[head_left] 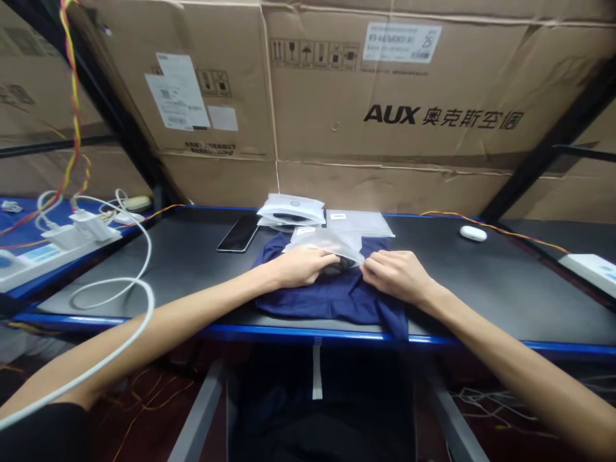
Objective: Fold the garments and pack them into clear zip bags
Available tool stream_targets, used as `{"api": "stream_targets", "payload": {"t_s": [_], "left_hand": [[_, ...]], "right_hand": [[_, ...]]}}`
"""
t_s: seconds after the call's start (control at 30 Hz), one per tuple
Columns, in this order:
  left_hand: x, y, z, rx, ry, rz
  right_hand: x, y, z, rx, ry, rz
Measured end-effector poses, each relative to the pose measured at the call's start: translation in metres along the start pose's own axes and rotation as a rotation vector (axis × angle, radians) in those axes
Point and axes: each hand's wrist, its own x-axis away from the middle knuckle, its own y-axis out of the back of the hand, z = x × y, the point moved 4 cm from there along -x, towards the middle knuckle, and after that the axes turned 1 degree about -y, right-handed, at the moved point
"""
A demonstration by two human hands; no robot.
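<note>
A frosted white plastic pouch (332, 240) lies on a dark blue cloth (317, 300) near the table's front edge. My left hand (303, 265) reaches to the pouch's near opening, its fingers closed at the mouth and partly hidden by the film. Pinched in my right hand (395, 274) is the pouch's near right corner. Something dark (344, 262) shows inside the opening; its kind cannot be made out. Behind are a small stack of filled white pouches (291, 208) and another flat frosted pouch (360, 223).
A black phone (239, 233) lies left of the pouches. A white earbud case (473, 233) rests at the right. Power strips (58, 253) with chargers and a looping white cable (150, 301) stand at the left. Large cardboard (327, 128) walls the back.
</note>
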Motion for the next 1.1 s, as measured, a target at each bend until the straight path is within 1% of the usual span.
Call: {"api": "stream_targets", "payload": {"t_s": [0.07, 0.17, 0.23, 0.3, 0.33, 0.43, 0.5, 0.6, 0.7, 0.77, 0.97, 1.1], "left_hand": [[0.009, 0.008, -0.004, 0.144, -0.085, -0.013], [0.019, 0.020, -0.005, 0.410, -0.101, -0.043], [0.021, 0.026, -0.005, 0.588, -0.107, -0.040], [0.021, 0.028, -0.008, 0.695, -0.138, -0.024], [0.020, 0.028, -0.011, 0.712, -0.166, -0.008], [0.019, 0.022, -0.020, 0.664, -0.239, 0.069], [0.020, 0.017, -0.024, 0.614, -0.257, 0.131], [0.022, 0.013, -0.025, 0.565, -0.252, 0.186], [0.023, 0.013, -0.024, 0.538, -0.256, 0.202], [0.024, 0.014, -0.024, 0.524, -0.258, 0.205], [0.026, 0.014, -0.024, 0.506, -0.226, 0.226], [0.026, 0.012, -0.023, 0.510, -0.219, 0.233]], "right_hand": [[0.001, -0.002, -0.002, -0.020, -0.009, 0.032], [0.002, -0.004, -0.005, -0.037, -0.025, 0.109], [0.001, -0.005, -0.006, -0.038, -0.056, 0.165], [0.001, -0.004, -0.006, -0.033, -0.094, 0.194], [0.000, -0.003, -0.006, -0.030, -0.114, 0.199], [-0.001, -0.001, -0.005, -0.055, -0.163, 0.210], [-0.001, -0.002, -0.004, -0.113, -0.173, 0.215], [0.000, -0.006, 0.000, -0.235, -0.111, 0.186], [0.001, -0.009, 0.002, -0.313, -0.014, 0.131], [0.002, -0.008, -0.001, -0.318, -0.009, 0.109], [0.010, -0.004, -0.026, -0.259, -0.192, 0.080], [0.020, -0.009, -0.049, -0.203, -0.364, 0.119]]}}
